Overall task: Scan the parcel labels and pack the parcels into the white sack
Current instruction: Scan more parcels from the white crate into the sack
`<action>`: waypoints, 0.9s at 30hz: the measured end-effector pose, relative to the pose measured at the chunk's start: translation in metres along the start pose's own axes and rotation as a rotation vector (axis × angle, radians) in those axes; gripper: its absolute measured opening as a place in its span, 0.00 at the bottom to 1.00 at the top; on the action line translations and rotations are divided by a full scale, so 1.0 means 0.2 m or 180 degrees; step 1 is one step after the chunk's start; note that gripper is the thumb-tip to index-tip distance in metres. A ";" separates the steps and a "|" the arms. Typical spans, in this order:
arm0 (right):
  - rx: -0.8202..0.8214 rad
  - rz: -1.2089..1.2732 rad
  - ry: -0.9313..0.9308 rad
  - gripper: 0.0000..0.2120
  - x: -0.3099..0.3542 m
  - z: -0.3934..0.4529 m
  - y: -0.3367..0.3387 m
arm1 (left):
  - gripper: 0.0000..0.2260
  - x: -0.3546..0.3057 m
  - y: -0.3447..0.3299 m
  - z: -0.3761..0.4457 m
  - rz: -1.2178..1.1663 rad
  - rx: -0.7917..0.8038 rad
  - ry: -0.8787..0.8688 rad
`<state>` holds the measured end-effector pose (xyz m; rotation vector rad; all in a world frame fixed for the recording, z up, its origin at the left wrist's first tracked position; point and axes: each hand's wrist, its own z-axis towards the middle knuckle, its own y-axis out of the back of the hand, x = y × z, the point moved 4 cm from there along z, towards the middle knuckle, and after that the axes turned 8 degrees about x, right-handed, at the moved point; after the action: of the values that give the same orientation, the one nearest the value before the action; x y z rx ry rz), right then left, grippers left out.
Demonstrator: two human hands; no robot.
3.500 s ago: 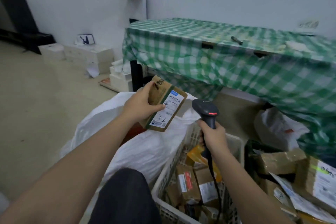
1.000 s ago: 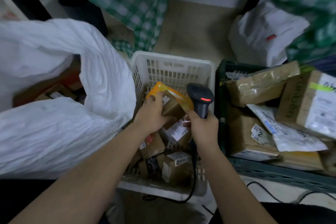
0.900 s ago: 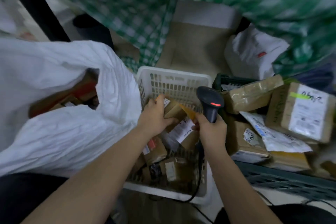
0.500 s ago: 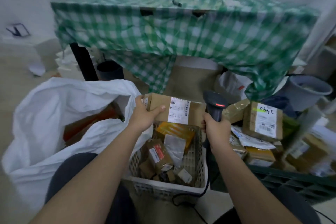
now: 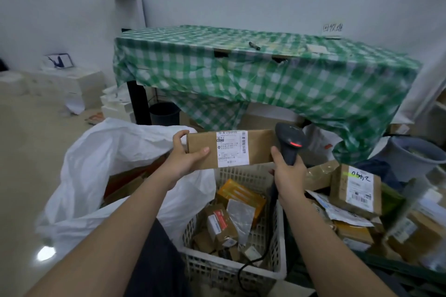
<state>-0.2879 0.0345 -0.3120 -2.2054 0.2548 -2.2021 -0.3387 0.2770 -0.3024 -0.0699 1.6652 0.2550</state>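
A person's left hand (image 5: 185,159) grips one end of a long brown cardboard parcel (image 5: 229,148), white label facing up, above a white plastic basket (image 5: 241,270) of small parcels. The right hand (image 5: 288,171) clasps a black handheld barcode scanner (image 5: 289,143) beside the parcel's other end. The open white sack (image 5: 101,171) sits just left of the basket.

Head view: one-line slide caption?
Left hand holds labelled parcel beside scanner gripped by right hand.

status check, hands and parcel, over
Left hand grips long brown parcel, label up. Right hand holds scanner beside it. White sack open, path clear.
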 end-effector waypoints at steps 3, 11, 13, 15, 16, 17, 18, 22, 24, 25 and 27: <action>-0.0015 -0.0003 0.0006 0.07 -0.01 0.01 -0.03 | 0.32 0.02 0.04 0.01 -0.0029 0.0079 0.0058; 0.0048 -0.0001 -0.0182 0.10 -0.11 0.05 -0.05 | 0.35 0.05 0.03 0.04 0.0484 0.0075 0.0166; 0.0049 0.0173 -0.0170 0.11 -0.09 0.08 -0.05 | 0.39 0.05 0.02 0.04 0.0836 0.0307 0.0263; 0.0050 0.0323 -0.0074 0.14 -0.07 0.11 -0.05 | 0.38 0.07 0.01 0.05 0.1257 0.0506 0.0398; 0.0061 0.0354 -0.0015 0.14 -0.06 0.13 -0.05 | 0.37 0.08 0.01 0.05 0.1375 0.0571 0.0493; 0.0081 0.0360 0.0028 0.12 -0.05 0.14 -0.05 | 0.37 0.10 0.01 0.06 0.1415 0.0639 0.0618; 0.0114 0.0335 0.0050 0.09 -0.05 0.15 -0.06 | 0.36 0.12 0.00 0.07 0.1435 0.0714 0.0737; 0.0139 0.0078 0.0125 0.07 -0.04 0.19 -0.11 | 0.41 0.17 -0.08 0.12 0.1702 0.1196 0.0910; 0.0175 0.0018 0.0200 0.07 -0.02 0.21 -0.14 | 0.45 0.17 -0.14 0.13 0.1713 0.1443 0.0765; 0.0207 -0.0009 0.0225 0.06 -0.01 0.22 -0.15 | 0.47 0.17 -0.17 0.14 0.1652 0.1498 0.0702; 0.0307 -0.0007 0.0245 0.06 0.01 0.24 -0.17 | 0.48 0.18 -0.21 0.16 0.1522 0.1516 0.0650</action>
<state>-0.2370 0.0638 -0.3063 -2.0766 0.1438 -2.2523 -0.3030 0.2474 -0.3452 0.6858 1.8901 0.2068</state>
